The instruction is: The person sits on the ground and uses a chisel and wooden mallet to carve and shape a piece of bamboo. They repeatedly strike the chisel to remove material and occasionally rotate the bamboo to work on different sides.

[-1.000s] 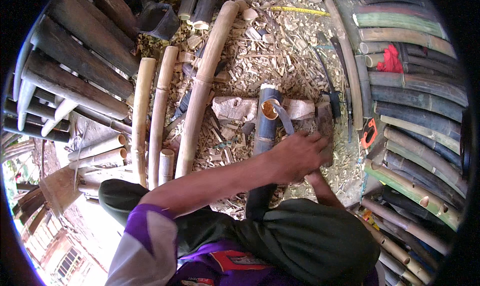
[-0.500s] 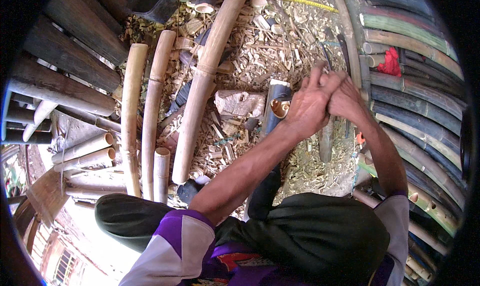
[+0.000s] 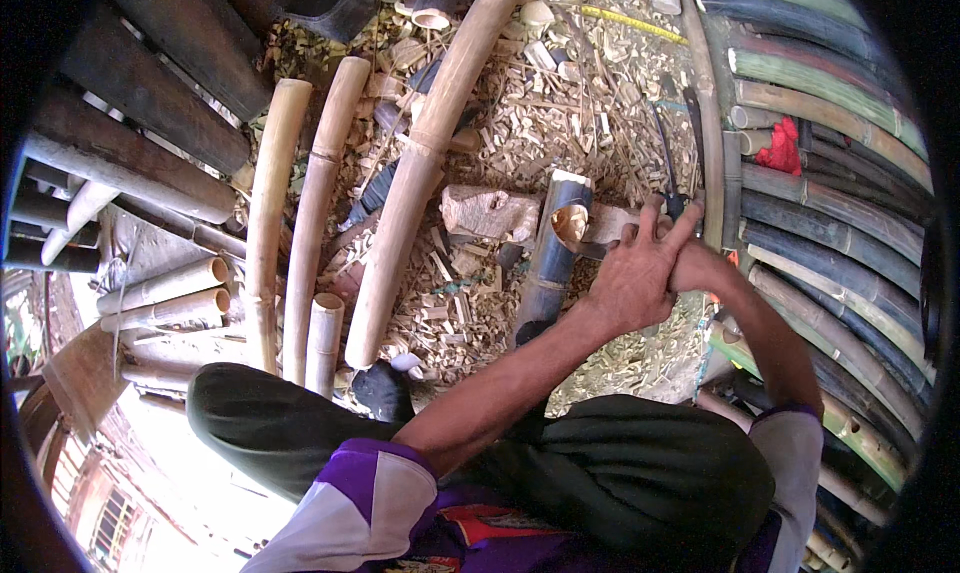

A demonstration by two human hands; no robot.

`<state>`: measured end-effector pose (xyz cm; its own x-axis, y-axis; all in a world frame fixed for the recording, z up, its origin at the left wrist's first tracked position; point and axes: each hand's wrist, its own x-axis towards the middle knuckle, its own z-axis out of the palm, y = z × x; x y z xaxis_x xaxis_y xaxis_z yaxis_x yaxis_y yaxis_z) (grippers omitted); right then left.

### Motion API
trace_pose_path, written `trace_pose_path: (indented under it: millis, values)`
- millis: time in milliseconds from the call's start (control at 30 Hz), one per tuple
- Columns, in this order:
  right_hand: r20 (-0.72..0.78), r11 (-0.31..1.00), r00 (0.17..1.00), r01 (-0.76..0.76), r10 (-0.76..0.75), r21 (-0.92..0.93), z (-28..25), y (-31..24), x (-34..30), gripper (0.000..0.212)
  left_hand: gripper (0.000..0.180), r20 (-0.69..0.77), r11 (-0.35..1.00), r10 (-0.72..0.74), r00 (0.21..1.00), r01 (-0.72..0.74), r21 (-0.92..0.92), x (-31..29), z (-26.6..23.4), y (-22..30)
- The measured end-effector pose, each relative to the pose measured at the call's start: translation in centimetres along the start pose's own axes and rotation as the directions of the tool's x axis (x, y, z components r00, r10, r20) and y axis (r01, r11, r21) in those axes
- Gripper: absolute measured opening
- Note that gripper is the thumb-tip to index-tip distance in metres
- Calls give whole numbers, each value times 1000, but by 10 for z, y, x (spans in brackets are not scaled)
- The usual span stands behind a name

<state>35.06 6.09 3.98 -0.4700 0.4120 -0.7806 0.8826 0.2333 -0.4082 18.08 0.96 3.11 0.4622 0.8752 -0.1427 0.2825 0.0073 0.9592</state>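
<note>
My left hand (image 3: 635, 281) lies across my right hand, its fingers stretched out and somewhat apart, with nothing visible in it. Most of my right hand (image 3: 693, 268) is hidden beneath it, including its fingers. Just left of the hands, a dark bamboo tube (image 3: 547, 283) with a pale cut upper end rests tilted across a short wooden log (image 3: 487, 211). Near its upper end is a carved hole (image 3: 571, 226) showing light inner wood. Neither hand visibly touches the tube. Beyond my fingertips lie thin dark long pieces (image 3: 693, 133) on the ground.
Long pale bamboo poles (image 3: 432, 123) lie to the left. Wood chips (image 3: 560, 123) cover the ground. A yellow measuring tape (image 3: 630, 21) stretches at the far side. Stacked bamboo (image 3: 830, 198) with a red cloth (image 3: 778, 148) lines the right. A black container (image 3: 325, 8) stands far left.
Both hands have come nearer to me, still together, and the left fingers are more spread. More of the dark tube, its hole and the log now shows. The view has shifted slightly.
</note>
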Motion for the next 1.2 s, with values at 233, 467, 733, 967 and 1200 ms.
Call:
trace_pose_path:
  millis: [233,467,733,967,1200]
  values:
    - [-32,841,974,-175,223,511,56,-54,-9,67,115,220,988,145,965,-129,-85,-16,-24,-16]
    - [87,853,969,-243,229,462,88,-48,-5,75,104,738,996,76,670,-79,-32,8,-60,-19]
    - [-2,830,982,-159,189,535,120,-31,10,61,92,586,984,61,808,-148,101,-7,-44,-26]
    - [-425,808,887,114,179,578,164,3,21,57,101,697,877,-74,714,-285,386,14,2,-28]
    - [-688,989,726,-111,12,-100,54,24,11,45,96,62,897,237,970,-243,370,27,20,-11]
